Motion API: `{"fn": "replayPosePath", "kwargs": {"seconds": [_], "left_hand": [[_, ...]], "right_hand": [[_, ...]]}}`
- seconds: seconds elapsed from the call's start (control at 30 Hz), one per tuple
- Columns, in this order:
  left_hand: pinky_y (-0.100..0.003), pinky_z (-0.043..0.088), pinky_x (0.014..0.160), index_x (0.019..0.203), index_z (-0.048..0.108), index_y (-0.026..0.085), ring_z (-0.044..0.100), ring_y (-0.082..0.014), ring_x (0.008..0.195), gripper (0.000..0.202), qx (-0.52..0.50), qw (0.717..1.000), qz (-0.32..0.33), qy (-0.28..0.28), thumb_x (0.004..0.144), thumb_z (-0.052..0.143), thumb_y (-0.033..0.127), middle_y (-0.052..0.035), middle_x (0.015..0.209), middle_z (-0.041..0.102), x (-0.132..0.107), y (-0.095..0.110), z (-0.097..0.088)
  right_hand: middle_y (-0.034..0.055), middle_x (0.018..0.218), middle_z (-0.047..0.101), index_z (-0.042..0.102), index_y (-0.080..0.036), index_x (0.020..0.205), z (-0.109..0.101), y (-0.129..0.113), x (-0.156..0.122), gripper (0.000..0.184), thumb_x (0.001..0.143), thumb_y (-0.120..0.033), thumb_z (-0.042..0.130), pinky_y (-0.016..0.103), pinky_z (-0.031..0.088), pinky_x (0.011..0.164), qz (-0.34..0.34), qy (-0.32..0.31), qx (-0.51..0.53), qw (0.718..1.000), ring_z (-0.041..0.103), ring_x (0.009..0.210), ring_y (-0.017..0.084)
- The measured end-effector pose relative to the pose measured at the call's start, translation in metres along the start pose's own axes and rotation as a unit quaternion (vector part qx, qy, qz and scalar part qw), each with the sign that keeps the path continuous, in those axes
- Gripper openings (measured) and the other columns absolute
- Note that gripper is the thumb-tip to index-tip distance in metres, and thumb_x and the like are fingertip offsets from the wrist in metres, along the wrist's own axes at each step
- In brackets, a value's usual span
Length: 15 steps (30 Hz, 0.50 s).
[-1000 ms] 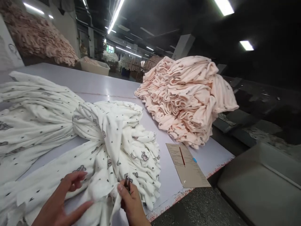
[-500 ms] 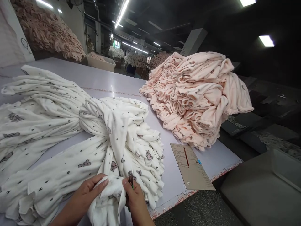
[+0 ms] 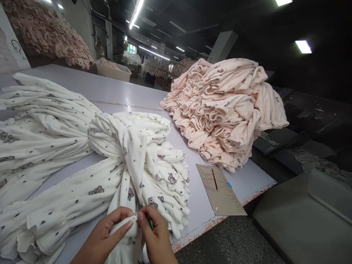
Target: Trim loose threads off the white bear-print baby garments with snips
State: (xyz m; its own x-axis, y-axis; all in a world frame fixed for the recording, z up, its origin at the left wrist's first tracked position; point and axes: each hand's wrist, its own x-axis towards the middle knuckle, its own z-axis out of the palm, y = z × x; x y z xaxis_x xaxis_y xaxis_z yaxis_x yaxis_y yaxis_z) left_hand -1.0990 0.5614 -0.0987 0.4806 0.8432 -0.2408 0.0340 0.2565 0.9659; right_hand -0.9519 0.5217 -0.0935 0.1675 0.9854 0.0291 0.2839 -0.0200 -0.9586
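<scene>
A big bundle of white printed fabric pieces (image 3: 82,154), tied round its middle with a strip of the same cloth, lies across the grey table (image 3: 121,97). At the bundle's near end my left hand (image 3: 106,234) pinches a fold of the white cloth between thumb and fingers. My right hand (image 3: 155,236) is closed right beside it, thumb against the same fold, and grips a small tool with a green handle (image 3: 151,223), probably thread snips. Both hands sit at the table's near edge.
A tall stack of folded pink printed fabric (image 3: 228,110) stands at the right of the table. A brown card with a red pen (image 3: 220,189) lies by the table's corner. More pink fabric (image 3: 46,35) and a beige bin (image 3: 112,71) are at the back left. A grey surface (image 3: 302,220) sits lower right.
My left hand has gone from open on the cloth to pinching a fold at the bundle's near end. My right hand has drawn in beside it, and the tool's blades are hidden now.
</scene>
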Motion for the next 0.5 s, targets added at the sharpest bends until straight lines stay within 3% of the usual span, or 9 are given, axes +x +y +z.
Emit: {"fn": "replayPosePath", "kwargs": {"seconds": [0.1, 0.17, 0.3, 0.5], "left_hand": [[-0.019, 0.045, 0.069, 0.078, 0.065, 0.02, 0.055, -0.0158, 0.074, 0.027, -0.029, 0.999, -0.015, 0.004, 0.074, 0.065, 0.047, 0.0027, 0.073, 0.063, 0.0, 0.0, -0.001], [-0.021, 0.046, 0.065, 0.078, 0.065, 0.02, 0.055, -0.015, 0.068, 0.027, -0.095, 0.994, -0.055, 0.011, 0.072, 0.068, 0.046, 0.0037, 0.068, 0.062, 0.0, 0.001, -0.001], [-0.024, 0.048, 0.063, 0.084, 0.065, 0.02, 0.059, -0.0158, 0.064, 0.033, -0.226, 0.965, -0.129, 0.015, 0.066, 0.075, 0.045, 0.0037, 0.065, 0.066, 0.001, 0.006, 0.0], [-0.023, 0.05, 0.064, 0.084, 0.067, 0.018, 0.062, -0.0153, 0.066, 0.033, -0.252, 0.958, -0.134, 0.013, 0.064, 0.078, 0.042, 0.0024, 0.067, 0.069, 0.002, 0.013, 0.004]], "right_hand": [[-0.0029, 0.062, 0.044, 0.049, -0.018, 0.07, 0.0, 0.004, -0.002, 0.032, 0.085, -0.046, 0.05, 0.023, 0.035, 0.06, 0.048, 0.004, 0.106, 0.993, 0.042, 0.062, 0.014], [-0.0013, 0.067, 0.048, 0.053, -0.018, 0.075, 0.001, 0.008, -0.008, 0.034, 0.083, -0.051, 0.053, 0.023, 0.037, 0.062, 0.048, 0.013, 0.12, 0.992, 0.044, 0.065, 0.015], [0.0015, 0.072, 0.055, 0.06, -0.02, 0.085, 0.001, 0.018, -0.018, 0.032, 0.084, -0.051, 0.052, 0.025, 0.037, 0.062, 0.014, 0.049, 0.016, 0.999, 0.05, 0.067, 0.018], [0.0, 0.059, 0.055, 0.059, -0.021, 0.076, 0.002, 0.022, -0.016, 0.029, 0.086, -0.046, 0.05, 0.026, 0.027, 0.051, -0.017, 0.026, -0.141, 0.989, 0.048, 0.053, 0.016]]}}
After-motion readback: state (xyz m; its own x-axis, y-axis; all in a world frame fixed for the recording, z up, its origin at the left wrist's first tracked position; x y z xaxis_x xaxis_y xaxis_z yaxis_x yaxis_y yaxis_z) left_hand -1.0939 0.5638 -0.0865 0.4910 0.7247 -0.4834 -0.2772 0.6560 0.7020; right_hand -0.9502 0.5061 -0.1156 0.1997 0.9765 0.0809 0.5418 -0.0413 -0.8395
